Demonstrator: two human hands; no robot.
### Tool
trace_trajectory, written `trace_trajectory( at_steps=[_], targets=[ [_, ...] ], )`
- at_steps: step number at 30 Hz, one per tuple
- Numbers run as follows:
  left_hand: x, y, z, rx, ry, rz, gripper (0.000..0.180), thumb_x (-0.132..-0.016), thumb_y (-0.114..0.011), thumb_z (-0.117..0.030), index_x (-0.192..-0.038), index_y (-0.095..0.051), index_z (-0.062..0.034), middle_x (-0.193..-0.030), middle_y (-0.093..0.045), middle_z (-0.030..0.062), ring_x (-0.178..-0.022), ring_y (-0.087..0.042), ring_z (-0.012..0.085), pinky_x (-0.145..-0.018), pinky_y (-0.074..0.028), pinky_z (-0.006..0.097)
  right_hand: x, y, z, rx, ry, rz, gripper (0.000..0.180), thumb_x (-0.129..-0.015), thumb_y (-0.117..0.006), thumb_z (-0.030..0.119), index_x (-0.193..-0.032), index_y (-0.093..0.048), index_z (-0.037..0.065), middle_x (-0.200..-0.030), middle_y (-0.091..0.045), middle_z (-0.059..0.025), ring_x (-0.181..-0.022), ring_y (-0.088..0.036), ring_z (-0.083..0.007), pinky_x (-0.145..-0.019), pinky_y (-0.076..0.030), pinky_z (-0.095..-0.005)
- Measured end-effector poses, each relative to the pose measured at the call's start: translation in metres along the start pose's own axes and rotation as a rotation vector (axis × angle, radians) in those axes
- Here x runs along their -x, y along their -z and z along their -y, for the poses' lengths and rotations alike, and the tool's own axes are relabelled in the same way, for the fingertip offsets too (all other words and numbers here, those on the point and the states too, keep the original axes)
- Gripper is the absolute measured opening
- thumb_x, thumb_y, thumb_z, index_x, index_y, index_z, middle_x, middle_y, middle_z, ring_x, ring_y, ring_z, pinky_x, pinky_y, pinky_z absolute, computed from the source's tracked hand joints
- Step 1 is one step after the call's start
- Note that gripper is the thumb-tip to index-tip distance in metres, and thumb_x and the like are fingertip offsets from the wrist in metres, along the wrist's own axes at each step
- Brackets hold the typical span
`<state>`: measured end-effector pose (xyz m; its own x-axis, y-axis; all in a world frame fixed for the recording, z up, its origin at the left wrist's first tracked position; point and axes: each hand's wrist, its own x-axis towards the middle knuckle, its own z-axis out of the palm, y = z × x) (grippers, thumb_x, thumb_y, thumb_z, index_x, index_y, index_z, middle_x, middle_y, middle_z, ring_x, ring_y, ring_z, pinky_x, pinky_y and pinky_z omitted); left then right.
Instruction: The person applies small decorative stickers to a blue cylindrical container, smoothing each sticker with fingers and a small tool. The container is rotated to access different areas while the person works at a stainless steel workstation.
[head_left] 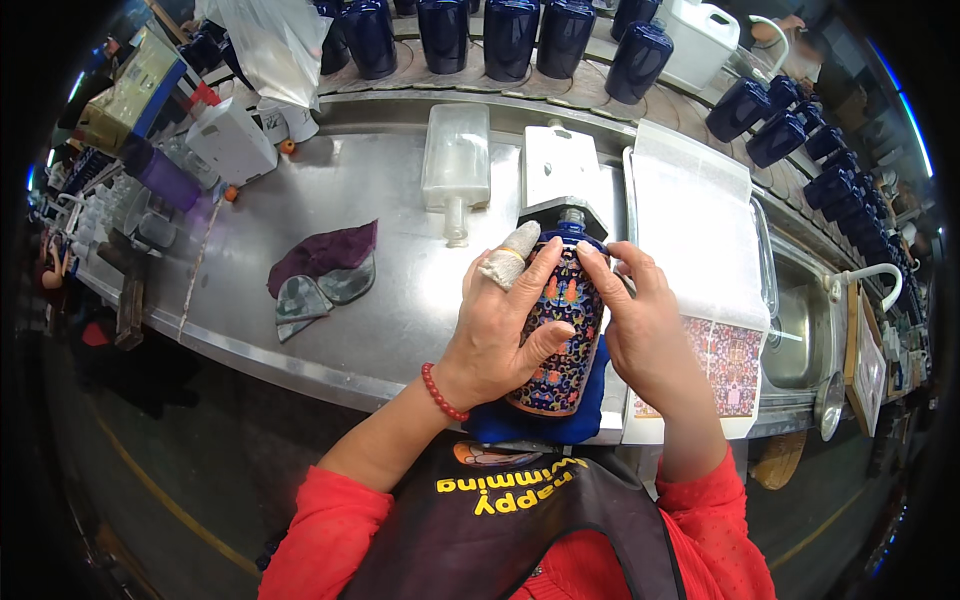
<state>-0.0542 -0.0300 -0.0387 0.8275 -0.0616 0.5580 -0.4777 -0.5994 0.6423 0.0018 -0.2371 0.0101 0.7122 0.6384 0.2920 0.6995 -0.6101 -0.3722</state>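
A dark blue bottle (pixel 560 345) with a colourful floral pattern lies tilted in front of me, its neck pointing away. My left hand (pixel 490 335) is closed on its left side, with the index finger along the shoulder and the thumb across the front. A grey wrap held by a yellow band covers one left finger. My right hand (pixel 645 320) grips the other side, its fingertips pressing at the upper edge of the pattern. Blue cloth (pixel 510 425) lies under the bottle's base. At the neck is a dark angled support (pixel 590 218); its contact with the bottle is partly hidden.
Patterned sheets (pixel 735 365) and white paper (pixel 690 220) lie to the right, before a sink (pixel 795 335). A clear bottle (pixel 457 165) and a purple-grey cloth (pixel 325 262) rest on the metal table (pixel 385 310). Several blue bottles (pixel 510 40) line the slatted conveyor behind.
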Motion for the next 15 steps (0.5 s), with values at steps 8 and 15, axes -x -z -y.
trace_trajectory(
  at_steps=[8, 15],
  targets=[
    [-0.0033, -0.0031, -0.0030, -0.038, -0.022, -0.031, 0.085, -0.099, -0.053, -0.064, -0.152, -0.047, 0.0023, -0.143, -0.052, 0.0309, -0.131, -0.050, 0.0459, -0.116, -0.029, 0.056, -0.0059, 0.0046, 0.0043, 0.030, 0.010, 0.006, 0.079, -0.078, -0.054, -0.018, -0.148, -0.056, 0.017, -0.134, -0.054, -0.0205, -0.117, -0.058, -0.0391, -0.102, -0.049, -0.0469],
    [0.0059, -0.0021, -0.0043, 0.072, 0.034, -0.050, 0.085, -0.101, -0.051, -0.063, -0.154, -0.043, 0.0032, -0.145, -0.052, 0.0293, -0.133, -0.050, 0.0454, -0.117, -0.028, 0.056, -0.0012, 0.0027, -0.0002, -0.017, 0.032, -0.018, 0.075, -0.080, -0.058, -0.011, -0.149, -0.056, 0.018, -0.133, -0.055, -0.0218, -0.114, -0.059, -0.0393, -0.092, -0.049, -0.0464]
  ],
)
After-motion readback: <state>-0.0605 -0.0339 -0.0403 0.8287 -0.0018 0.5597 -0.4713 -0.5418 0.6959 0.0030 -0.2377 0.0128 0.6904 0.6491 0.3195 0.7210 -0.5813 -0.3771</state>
